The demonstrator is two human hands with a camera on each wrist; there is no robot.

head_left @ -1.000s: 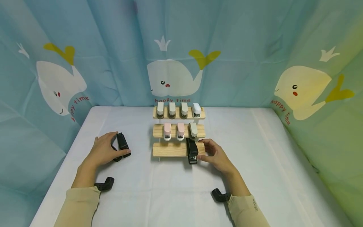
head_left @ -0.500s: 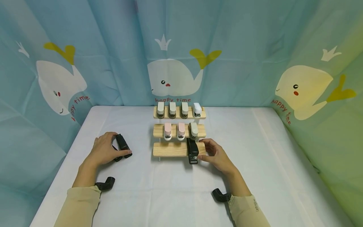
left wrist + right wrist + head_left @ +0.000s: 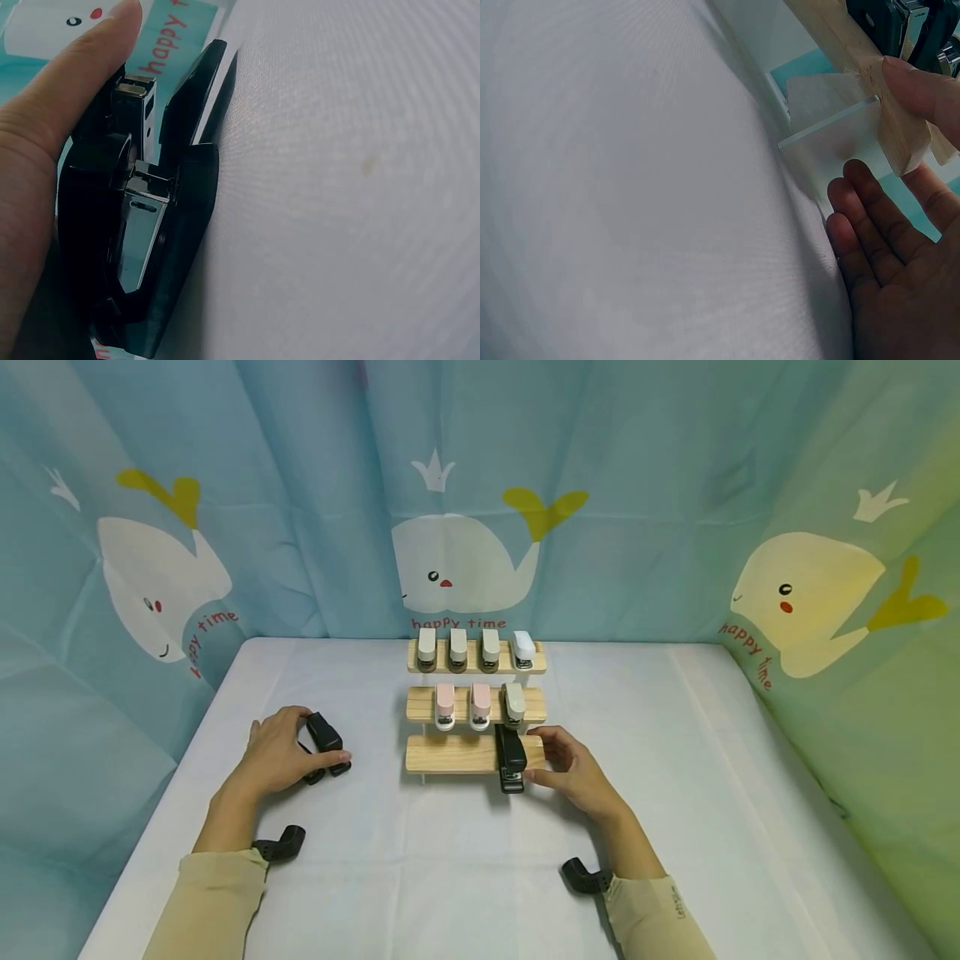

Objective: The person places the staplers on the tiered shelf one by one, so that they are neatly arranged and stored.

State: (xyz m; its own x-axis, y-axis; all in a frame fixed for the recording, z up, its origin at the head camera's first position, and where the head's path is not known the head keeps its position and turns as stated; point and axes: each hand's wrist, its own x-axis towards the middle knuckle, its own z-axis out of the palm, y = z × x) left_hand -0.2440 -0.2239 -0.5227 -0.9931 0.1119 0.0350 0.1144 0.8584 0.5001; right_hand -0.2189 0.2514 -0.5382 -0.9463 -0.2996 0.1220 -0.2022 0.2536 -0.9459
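On the left, my left hand pinches a black stapler lengthwise, with the forefinger at its far end and the thumb across its near end. A second black stapler lies right beside it, partly hidden under the hand in the head view. My right hand holds the right end of the stand's bottom wooden shelf, thumb in front and forefinger behind; its other fingers hang loosely below the board. Close to that thumb, another black stapler rests on the shelf, pointing forward.
The stand's middle shelf bears two pink staplers and a grey-green stapler. Several pale staplers line the top shelf. A white cloth covers the table, and a whale-print curtain surrounds it.
In my left hand the stapler has turned and rolled slightly, now showing more of its top. The right hand and the stand look the same, apart from a slight shift of view.
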